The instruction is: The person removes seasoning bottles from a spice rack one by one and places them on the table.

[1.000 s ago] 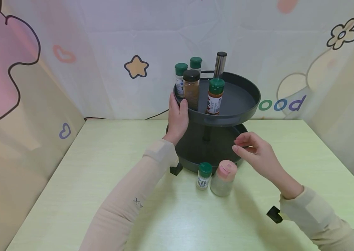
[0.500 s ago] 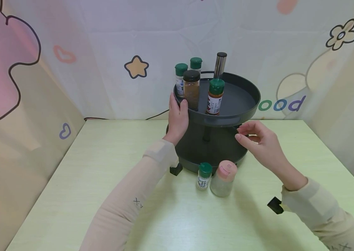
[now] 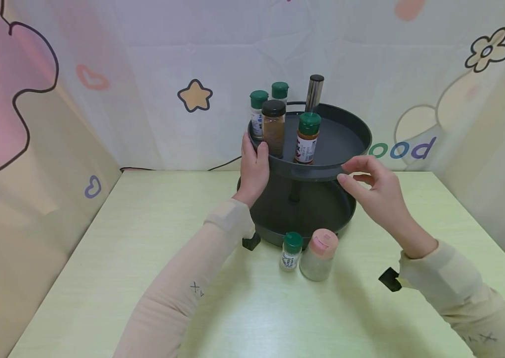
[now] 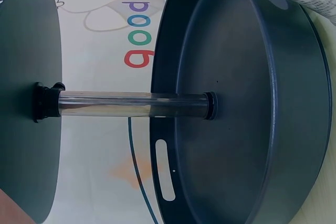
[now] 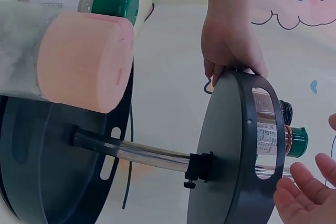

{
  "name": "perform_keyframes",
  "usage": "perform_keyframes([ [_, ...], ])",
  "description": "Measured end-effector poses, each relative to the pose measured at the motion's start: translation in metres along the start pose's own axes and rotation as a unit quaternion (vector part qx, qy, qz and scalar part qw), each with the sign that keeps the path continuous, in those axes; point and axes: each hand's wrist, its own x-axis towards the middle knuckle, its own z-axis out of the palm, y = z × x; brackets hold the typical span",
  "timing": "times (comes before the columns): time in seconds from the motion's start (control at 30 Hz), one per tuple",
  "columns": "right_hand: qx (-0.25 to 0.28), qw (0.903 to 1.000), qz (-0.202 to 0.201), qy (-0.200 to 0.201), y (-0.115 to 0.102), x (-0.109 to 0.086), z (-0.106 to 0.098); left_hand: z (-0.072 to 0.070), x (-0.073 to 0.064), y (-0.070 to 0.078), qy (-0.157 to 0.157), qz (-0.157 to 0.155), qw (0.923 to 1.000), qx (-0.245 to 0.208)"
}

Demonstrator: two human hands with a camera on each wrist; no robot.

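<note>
A dark two-tier round spice rack has an upper tray (image 3: 342,134) and a lower tray (image 3: 270,237). My left hand (image 3: 254,171) grips the upper tray's left rim; the right wrist view also shows this hand (image 5: 231,45) at the edge. Near the front right of that rim is my right hand (image 3: 375,191), fingers loosely bent with a gap to the thumb. Whether its fingertips touch the rim I cannot tell. On the upper tray stand a black-capped jar of brown spice (image 3: 273,130), a green-capped red spice shaker (image 3: 307,141) and two more green-capped shakers (image 3: 258,117).
In front of the rack, a small green-capped shaker (image 3: 291,252) and a pink-capped clear jar (image 3: 318,256) stand side by side on the pale table (image 3: 167,219). A metal pole (image 3: 313,93) rises through the upper tray. Behind hangs a printed curtain (image 3: 154,114).
My right hand has risen from beside the lower tray to the upper tray's front right rim. My left hand, the rack and the bottles have stayed put.
</note>
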Motion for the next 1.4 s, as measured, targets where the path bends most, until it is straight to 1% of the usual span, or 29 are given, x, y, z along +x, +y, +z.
perform_keyframes([
  [0.13, 0.0, 0.9998, -0.009, 0.017, -0.001, 0.007, 0.0, 0.0, 0.001, 0.0, 0.001, 0.001, 1.0, -0.001],
  [0.27, -0.013, 0.9997, -0.001, 0.02, -0.003, 0.012, 0.0, 0.001, 0.001, -0.001, 0.002, 0.001, 1.0, -0.003],
  [0.4, -0.027, 0.9995, 0.011, 0.01, -0.005, 0.017, -0.002, 0.001, 0.001, 0.0, 0.004, -0.001, 1.0, -0.003],
  [0.67, -0.017, 0.9994, 0.027, -0.012, -0.007, 0.027, -0.001, 0.001, 0.001, 0.0, 0.005, -0.001, 1.0, -0.004],
  [0.97, -0.034, 0.998, 0.044, -0.031, -0.011, 0.034, 0.0, 0.002, 0.0, 0.0, 0.009, -0.004, 0.9999, -0.006],
  [1.17, -0.041, 0.9978, 0.039, -0.036, -0.011, 0.041, 0.004, 0.002, 0.0, -0.001, 0.008, -0.005, 1.0, -0.003],
  [1.4, -0.038, 0.9969, 0.046, -0.052, -0.012, 0.049, 0.008, 0.002, 0.001, -0.002, 0.005, -0.003, 1.0, -0.007],
])
